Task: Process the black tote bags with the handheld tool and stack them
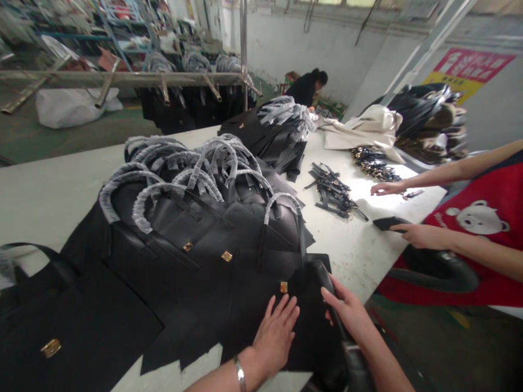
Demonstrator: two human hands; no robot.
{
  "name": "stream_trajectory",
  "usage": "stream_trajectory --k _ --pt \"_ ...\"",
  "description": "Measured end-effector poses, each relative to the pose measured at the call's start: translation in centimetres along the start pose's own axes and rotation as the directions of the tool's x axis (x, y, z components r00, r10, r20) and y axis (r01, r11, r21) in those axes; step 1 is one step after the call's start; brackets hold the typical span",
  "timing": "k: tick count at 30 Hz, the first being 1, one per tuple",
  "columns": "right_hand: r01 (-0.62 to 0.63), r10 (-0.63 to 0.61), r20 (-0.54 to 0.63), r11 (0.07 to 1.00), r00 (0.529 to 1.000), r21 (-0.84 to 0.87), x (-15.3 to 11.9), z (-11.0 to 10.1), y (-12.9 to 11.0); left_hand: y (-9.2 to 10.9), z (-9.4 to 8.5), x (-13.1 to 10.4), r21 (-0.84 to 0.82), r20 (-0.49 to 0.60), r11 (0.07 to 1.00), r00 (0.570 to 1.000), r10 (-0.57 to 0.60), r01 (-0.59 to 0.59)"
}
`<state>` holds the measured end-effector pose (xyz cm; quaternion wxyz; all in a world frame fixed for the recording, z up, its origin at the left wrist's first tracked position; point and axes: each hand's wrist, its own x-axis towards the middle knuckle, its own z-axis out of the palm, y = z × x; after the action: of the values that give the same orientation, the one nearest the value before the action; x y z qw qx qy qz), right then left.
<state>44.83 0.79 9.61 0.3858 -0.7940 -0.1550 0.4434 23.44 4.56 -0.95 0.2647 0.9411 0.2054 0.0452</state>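
Observation:
My left hand [278,332] lies flat with fingers spread on a black leather bag panel [253,294], just below its gold clasp [284,287]. A silver bracelet is on that wrist. At the panel's right edge, my right hand [349,307] is closed around a thick black leather strap [335,321], which runs down toward the bottom of the view. Behind my hands, more black panels overlap in a heap, their wrapped handles [220,163] covered in pale film. Another panel with a gold clasp [50,347] lies at the lower left.
Across the table corner, a co-worker in a red apron [486,218] holds a black strap [453,269]. Small black straps with metal hooks [333,190] lie in a pile on the white table [53,179]. Metal rack bars [122,80] stand behind; another person [304,87] bends at the far end.

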Motion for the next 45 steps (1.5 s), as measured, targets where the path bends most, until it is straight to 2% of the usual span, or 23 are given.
stream_trajectory --k 5,9,11,16,19,21,24,27,31,34,40,42,45 --pt "0.037 -0.035 0.053 0.998 0.998 -0.050 1.0 1.1 -0.5 0.4 -0.9 0.2 -0.008 0.027 1.000 1.000 0.000 0.000" --pt "-0.034 0.043 0.171 0.998 0.984 -0.051 -0.1 0.5 0.5 0.4 -1.2 0.3 -0.012 0.032 1.000 0.999 -0.002 0.003" --pt "-0.061 0.065 0.189 0.998 0.980 -0.022 -0.4 0.6 0.9 0.4 -1.1 0.3 -0.013 0.027 1.000 1.000 -0.008 0.008" --pt "0.088 -0.088 0.032 0.996 0.996 -0.010 0.8 1.7 -0.5 0.4 -1.0 0.3 -0.024 0.043 1.000 0.999 -0.010 0.011" --pt "0.133 -0.136 -0.066 0.990 0.989 -0.048 0.5 1.8 -1.8 1.4 -1.3 0.1 -0.044 0.046 0.999 0.999 -0.029 0.031" --pt "0.104 -0.106 -0.025 0.992 0.994 -0.069 -0.6 1.9 -2.2 2.4 -1.4 -0.1 -0.079 0.058 0.996 0.998 -0.035 0.040" --pt "0.026 -0.019 0.144 0.999 0.989 -0.046 -2.7 2.8 -2.0 2.9 -1.6 -0.8 -0.181 0.081 0.983 0.997 -0.009 0.024" --pt "-0.023 0.028 0.266 0.999 0.963 -0.023 -4.4 4.4 -1.0 1.4 -2.3 -2.4 -0.206 0.022 0.979 1.000 0.007 -0.003" --pt "-0.043 0.068 0.347 0.996 0.935 -0.081 -5.4 6.6 0.6 -2.5 -3.1 -4.9 -0.008 -0.092 0.996 0.991 -0.094 0.094" --pt "-0.041 0.080 0.380 0.993 0.922 -0.110 -5.0 8.0 0.9 -4.2 -2.9 -5.9 0.079 -0.095 0.995 0.994 -0.048 0.056" --pt "0.082 -0.057 0.347 0.995 0.936 -0.059 -2.9 10.6 -1.0 -4.2 -2.2 -5.8 0.138 -0.110 0.990 0.994 -0.026 0.041" --pt "0.075 -0.045 0.344 0.994 0.938 -0.075 -3.1 10.5 -1.1 -4.1 -2.3 -5.8 0.145 -0.119 0.988 0.993 -0.025 0.042" --pt "-0.012 0.046 0.347 0.995 0.937 -0.101 -4.1 9.7 -0.7 -4.0 -2.7 -5.8 0.151 -0.122 0.988 0.992 -0.019 0.037"
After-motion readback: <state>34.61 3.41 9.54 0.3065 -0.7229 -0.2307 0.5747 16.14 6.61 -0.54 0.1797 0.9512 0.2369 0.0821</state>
